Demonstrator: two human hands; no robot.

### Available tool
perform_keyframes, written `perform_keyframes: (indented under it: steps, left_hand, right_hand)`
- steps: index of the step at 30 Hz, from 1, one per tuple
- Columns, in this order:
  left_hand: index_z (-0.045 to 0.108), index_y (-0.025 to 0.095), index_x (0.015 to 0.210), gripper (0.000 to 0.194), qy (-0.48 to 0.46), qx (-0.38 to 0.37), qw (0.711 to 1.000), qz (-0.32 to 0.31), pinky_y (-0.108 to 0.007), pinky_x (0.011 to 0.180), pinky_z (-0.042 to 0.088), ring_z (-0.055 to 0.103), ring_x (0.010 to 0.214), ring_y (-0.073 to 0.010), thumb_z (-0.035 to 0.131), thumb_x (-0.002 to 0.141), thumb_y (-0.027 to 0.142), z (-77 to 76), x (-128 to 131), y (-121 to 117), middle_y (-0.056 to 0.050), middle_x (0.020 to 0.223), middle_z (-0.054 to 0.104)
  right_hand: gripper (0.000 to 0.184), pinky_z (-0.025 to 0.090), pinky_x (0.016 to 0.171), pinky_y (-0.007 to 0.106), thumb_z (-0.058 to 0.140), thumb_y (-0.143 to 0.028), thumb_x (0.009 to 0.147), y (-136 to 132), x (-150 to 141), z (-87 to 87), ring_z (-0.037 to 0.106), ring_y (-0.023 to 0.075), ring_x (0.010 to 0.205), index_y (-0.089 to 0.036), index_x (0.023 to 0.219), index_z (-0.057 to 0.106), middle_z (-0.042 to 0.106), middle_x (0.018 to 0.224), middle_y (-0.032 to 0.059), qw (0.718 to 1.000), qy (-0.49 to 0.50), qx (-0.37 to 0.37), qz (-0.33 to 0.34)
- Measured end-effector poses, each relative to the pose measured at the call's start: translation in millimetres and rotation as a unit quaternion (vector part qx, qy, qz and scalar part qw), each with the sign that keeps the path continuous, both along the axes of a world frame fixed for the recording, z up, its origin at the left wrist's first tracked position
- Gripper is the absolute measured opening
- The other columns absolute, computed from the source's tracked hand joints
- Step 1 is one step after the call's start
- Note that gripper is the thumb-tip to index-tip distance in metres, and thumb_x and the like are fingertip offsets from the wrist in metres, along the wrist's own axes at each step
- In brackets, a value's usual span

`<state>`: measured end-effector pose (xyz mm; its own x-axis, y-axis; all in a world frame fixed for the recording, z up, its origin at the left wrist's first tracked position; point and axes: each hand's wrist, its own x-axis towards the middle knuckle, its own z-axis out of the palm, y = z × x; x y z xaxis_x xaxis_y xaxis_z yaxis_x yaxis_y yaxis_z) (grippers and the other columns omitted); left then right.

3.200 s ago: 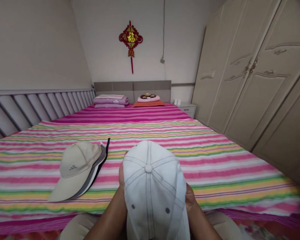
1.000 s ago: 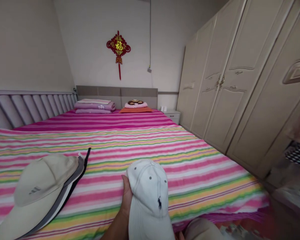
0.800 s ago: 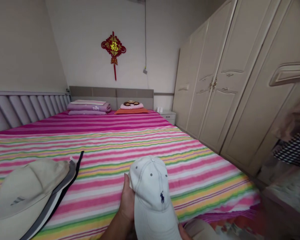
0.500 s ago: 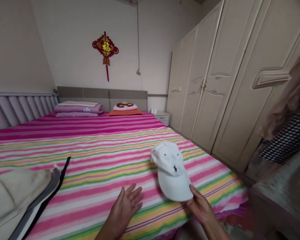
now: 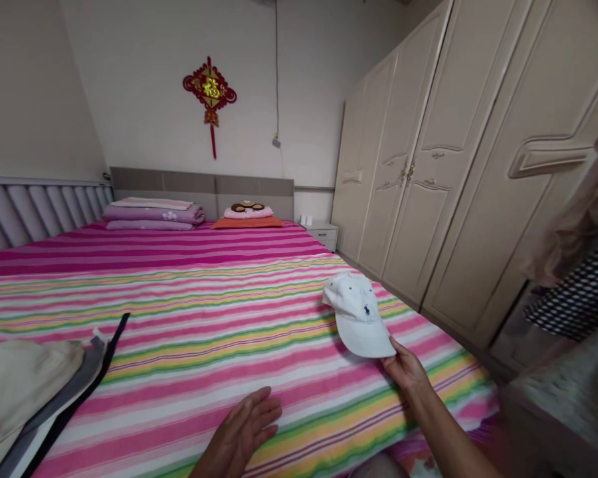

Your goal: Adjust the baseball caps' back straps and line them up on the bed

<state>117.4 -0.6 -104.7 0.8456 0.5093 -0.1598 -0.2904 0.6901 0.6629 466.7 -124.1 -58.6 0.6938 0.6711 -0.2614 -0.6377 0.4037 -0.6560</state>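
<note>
The striped bed [image 5: 179, 358] spread before you, with the white cap [image 5: 361, 328] near its right edge.
Beyond that edge stood the cream wardrobe [image 5: 458, 159]. At your left, a stack of caps [image 5: 27, 378], the top one beige, lay on the bed, partly out of view. The white cap's brim faced you; whether it touched the cover was unclear. Your right hand [image 5: 403, 368] had its grip pinched on the brim's corner; your left hand [image 5: 246, 425] was unclosed and empty. A small dark emblem [image 5: 367, 310] marked the white cap.
</note>
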Motion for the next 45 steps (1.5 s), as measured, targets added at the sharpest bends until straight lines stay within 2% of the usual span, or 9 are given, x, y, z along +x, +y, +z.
perform_keyframes:
  steps: [5, 11, 16, 20, 27, 36, 40, 43, 45]
  left_hand:
    - [0.060, 0.018, 0.109, 0.042, -0.003, -0.004, 1.000, 0.003, -0.043, 0.102, 0.026, 0.046, 0.116, -0.0284, 0.055, 0.076, 0.042, -1.7, 0, 0, -0.013, 0.118, 0.058]
    - [0.060, 0.016, 0.109, 0.040, -0.005, -0.001, 1.000, 0.003, -0.043, 0.102, 0.027, 0.047, 0.116, -0.0285, 0.053, 0.078, 0.040, -2.8, -1, 0, -0.014, 0.118, 0.058]
    - [0.060, 0.016, 0.109, 0.040, -0.001, 0.002, 1.000, 0.008, -0.043, 0.102, 0.027, 0.047, 0.116, -0.0283, 0.054, 0.077, 0.040, -0.6, -1, 0, -0.014, 0.118, 0.058]
    - [0.061, 0.016, 0.108, 0.040, -0.003, 0.002, 1.000, 0.009, -0.043, 0.102, 0.027, 0.048, 0.115, -0.0284, 0.055, 0.077, 0.040, -0.6, 0, 0, -0.014, 0.117, 0.058]
    - [0.061, 0.016, 0.107, 0.037, -0.012, 0.013, 1.000, 0.003, -0.043, 0.102, 0.027, 0.049, 0.114, -0.0279, 0.053, 0.078, 0.038, -4.4, 0, 1, -0.014, 0.117, 0.058]
    - [0.061, 0.016, 0.106, 0.034, -0.024, 0.018, 1.000, 0.007, -0.043, 0.099, 0.029, 0.051, 0.111, -0.0280, 0.053, 0.079, 0.035, -2.2, 1, -2, -0.013, 0.113, 0.061]
    - [0.062, 0.015, 0.104, 0.033, -0.018, 0.022, 0.999, 0.020, -0.043, 0.098, 0.031, 0.053, 0.109, -0.0278, 0.056, 0.077, 0.035, 0.8, 1, -5, -0.013, 0.110, 0.063]
    - [0.062, 0.015, 0.102, 0.033, -0.014, 0.032, 0.998, 0.042, -0.042, 0.094, 0.034, 0.056, 0.103, -0.0273, 0.059, 0.075, 0.034, 2.8, 2, -8, -0.013, 0.105, 0.065]
    - [0.062, 0.014, 0.099, 0.031, -0.020, 0.041, 0.997, 0.057, -0.041, 0.090, 0.037, 0.059, 0.098, -0.0256, 0.061, 0.074, 0.033, 3.5, 3, -11, -0.013, 0.100, 0.066]
  right_hand:
    - [0.015, 0.054, 0.063, 0.024, 0.049, -0.006, 0.079, -4, 9, -3.8, 0.065, 0.0141, 0.061, -0.011, 0.078, 0.063, 0.069, 0.064, 0.0020, 0.997, -0.001, -0.078, 0.017]
    - [0.012, 0.051, 0.054, 0.023, 0.052, -0.011, 0.082, -8, 10, -8.4, 0.059, 0.0091, 0.053, -0.010, 0.072, 0.058, 0.062, 0.063, -0.0036, 0.985, -0.011, -0.174, 0.012]
    - [0.009, 0.051, 0.052, 0.023, 0.056, -0.017, 0.081, -10, -3, -9.9, 0.059, 0.0090, 0.052, -0.013, 0.073, 0.058, 0.063, 0.063, -0.0035, 0.981, -0.037, -0.185, -0.047]
    - [0.009, 0.054, 0.050, 0.025, 0.064, -0.017, 0.070, -12, -20, -17.8, 0.061, 0.0134, 0.050, -0.017, 0.074, 0.056, 0.064, 0.055, -0.0047, 0.979, -0.038, -0.179, -0.086]
    - [0.021, 0.056, 0.043, 0.027, 0.067, -0.006, 0.063, -12, -44, -14.8, 0.061, 0.0157, 0.043, -0.014, 0.078, 0.055, 0.066, 0.053, 0.0012, 0.980, -0.019, -0.198, -0.022]
    - [0.010, 0.046, 0.034, 0.016, 0.062, -0.012, 0.073, -10, -48, -17.0, 0.055, 0.0089, 0.034, -0.012, 0.071, 0.052, 0.059, 0.046, -0.0043, 0.970, -0.040, -0.236, -0.035]
    - [0.017, 0.044, 0.033, 0.014, 0.067, -0.011, 0.065, -11, -51, -11.4, 0.055, 0.0097, 0.033, -0.015, 0.067, 0.051, 0.058, 0.043, -0.0042, 0.966, -0.059, -0.250, -0.037]
    - [0.018, 0.049, 0.040, 0.018, 0.070, -0.012, 0.061, -20, -59, -4.1, 0.060, 0.0126, 0.041, -0.016, 0.067, 0.053, 0.062, 0.048, -0.0015, 0.961, -0.076, -0.264, -0.002]
    - [0.016, 0.047, 0.039, 0.019, 0.070, -0.017, 0.060, -29, -67, -4.0, 0.060, 0.0139, 0.042, -0.015, 0.062, 0.055, 0.063, 0.049, 0.0021, 0.953, -0.092, -0.283, 0.048]
